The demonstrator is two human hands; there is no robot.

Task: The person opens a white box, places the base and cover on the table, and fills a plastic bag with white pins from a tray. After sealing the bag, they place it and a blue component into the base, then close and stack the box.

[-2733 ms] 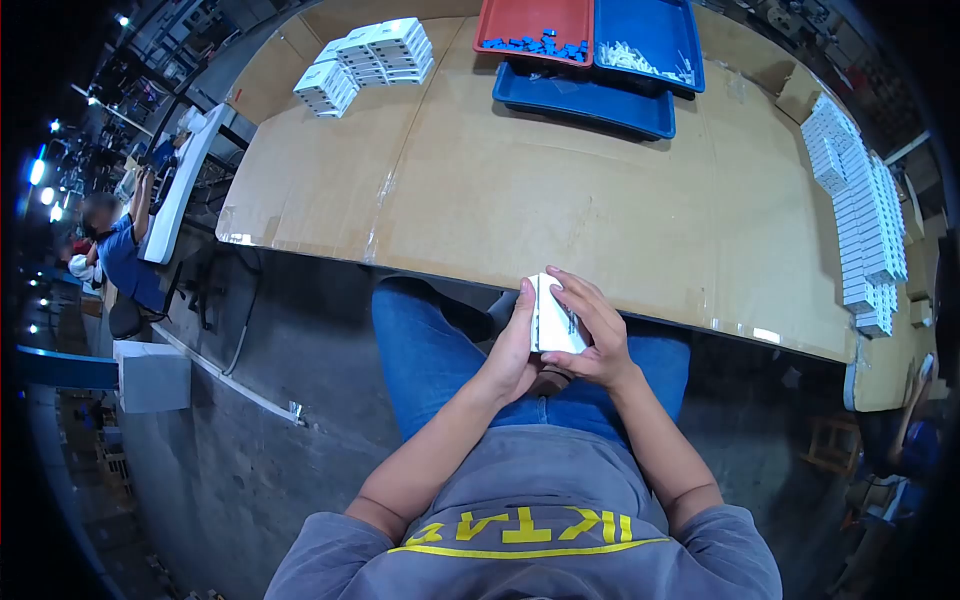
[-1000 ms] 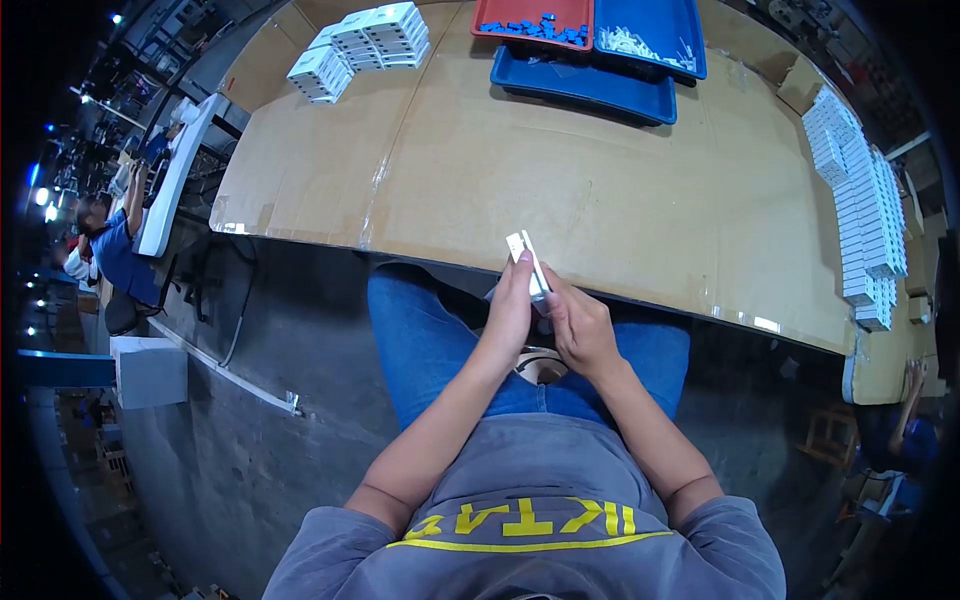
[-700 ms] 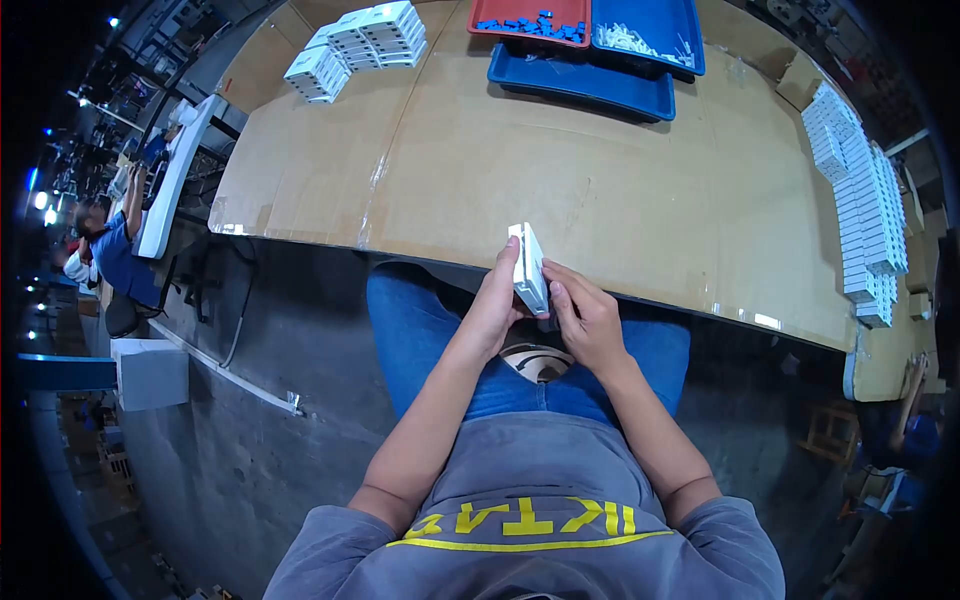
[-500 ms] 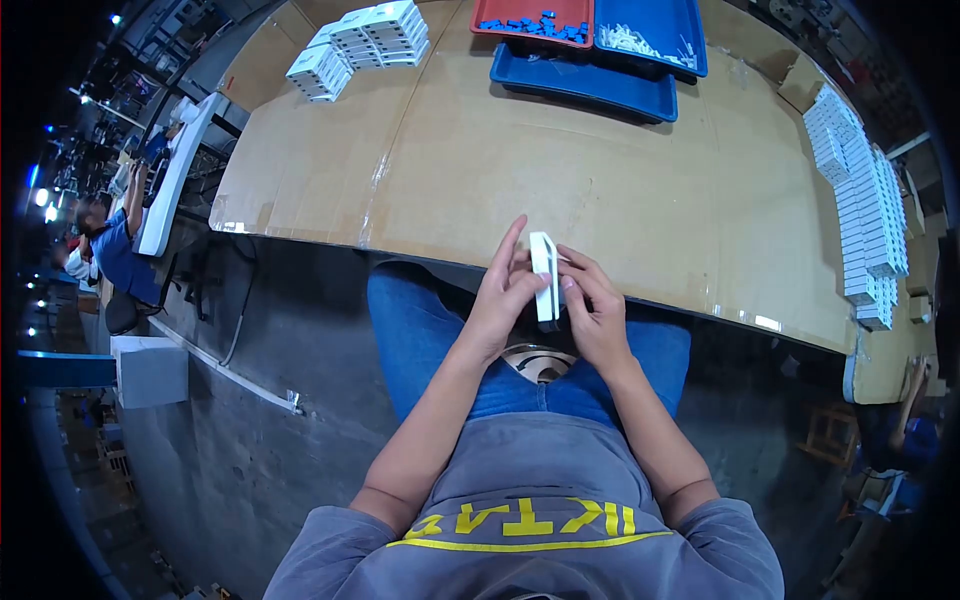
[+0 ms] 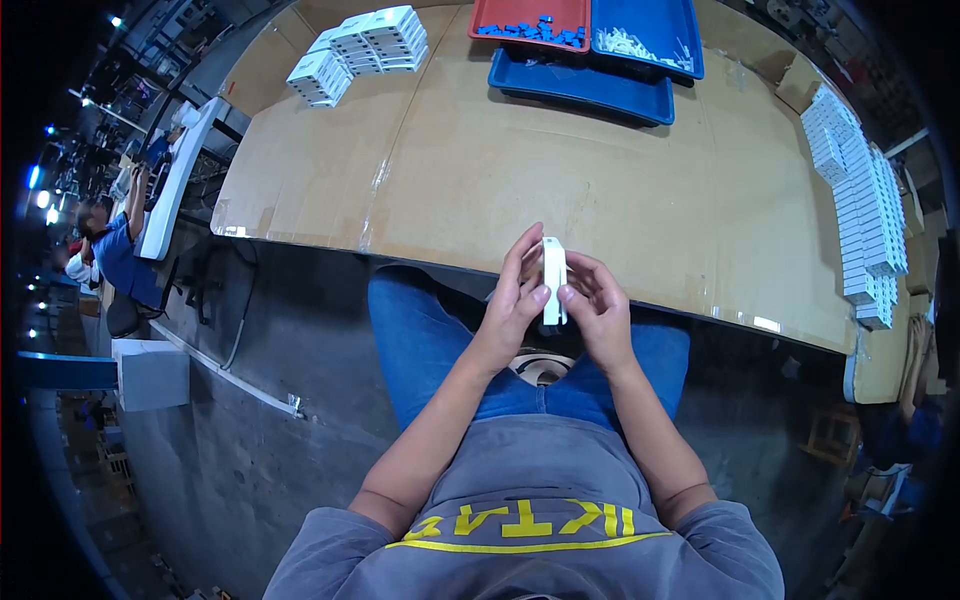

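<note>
A narrow white plastic piece (image 5: 553, 275) stands on edge between my two hands, just over the near edge of the cardboard-covered table (image 5: 480, 200). My left hand (image 5: 512, 305) grips it from the left, thumb near its lower part and fingers raised behind it. From the right, my right hand (image 5: 599, 312) holds the same piece between thumb and curled fingers. Something dark shows beneath its lower end, too small to make out.
Stacked white pieces stand at the back left (image 5: 375, 42) and along the right (image 5: 862, 205). At the back are a red tray (image 5: 530, 40) of blue parts, a blue tray (image 5: 640, 66) of white parts and another blue tray (image 5: 580, 90). Co-workers sit far left (image 5: 125, 260) and far right.
The white piece has turned so that its narrow side faces up, and the gap seen in it before is mostly hidden. My fingers have closed in around it.
</note>
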